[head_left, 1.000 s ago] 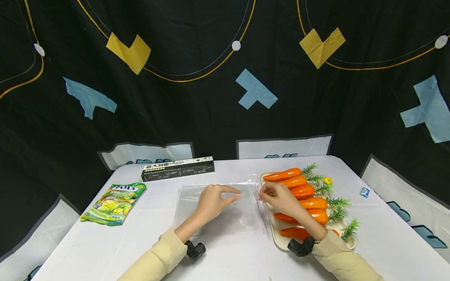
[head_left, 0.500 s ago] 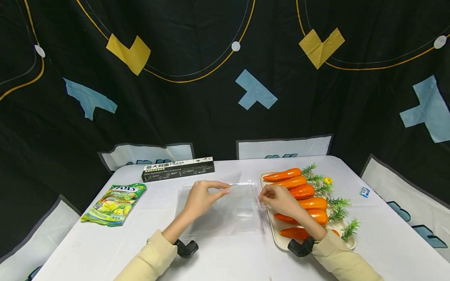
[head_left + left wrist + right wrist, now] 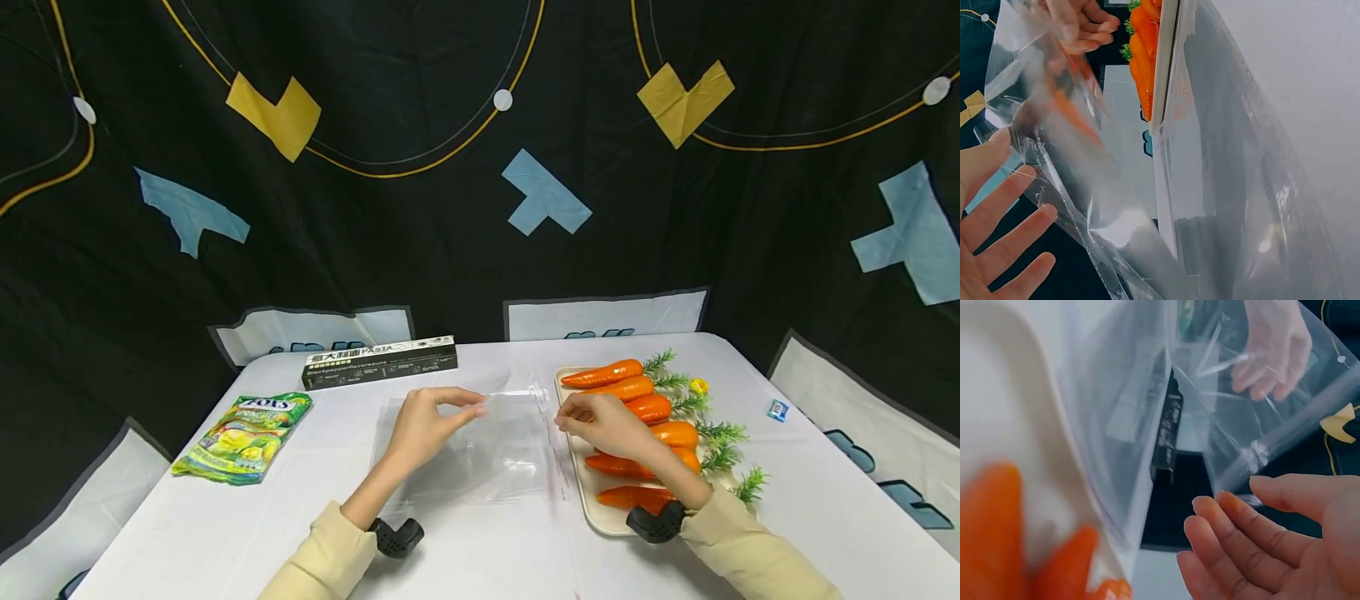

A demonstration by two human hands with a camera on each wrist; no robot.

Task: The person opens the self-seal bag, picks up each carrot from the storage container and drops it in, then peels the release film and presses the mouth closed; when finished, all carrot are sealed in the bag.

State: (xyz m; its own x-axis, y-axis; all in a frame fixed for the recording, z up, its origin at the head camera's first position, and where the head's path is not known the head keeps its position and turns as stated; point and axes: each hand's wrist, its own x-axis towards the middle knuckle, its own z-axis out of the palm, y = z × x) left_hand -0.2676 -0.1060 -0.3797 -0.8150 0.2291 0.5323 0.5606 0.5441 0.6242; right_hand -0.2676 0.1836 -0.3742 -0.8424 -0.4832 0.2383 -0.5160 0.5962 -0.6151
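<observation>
A black curtain [image 3: 420, 250] hangs behind the white surface [image 3: 187, 525]. At the frame's lower centre lies a clear plastic bag [image 3: 465, 458]. The left hand's [image 3: 427, 423] grip is together, thumb and forefinger pinching the film; the right hand [image 3: 603, 423], right of centre, likewise pinches it, beside carrots [image 3: 602, 373] on a cream tray [image 3: 611, 527]. A green packet [image 3: 243, 435] lies at lower left.
</observation>
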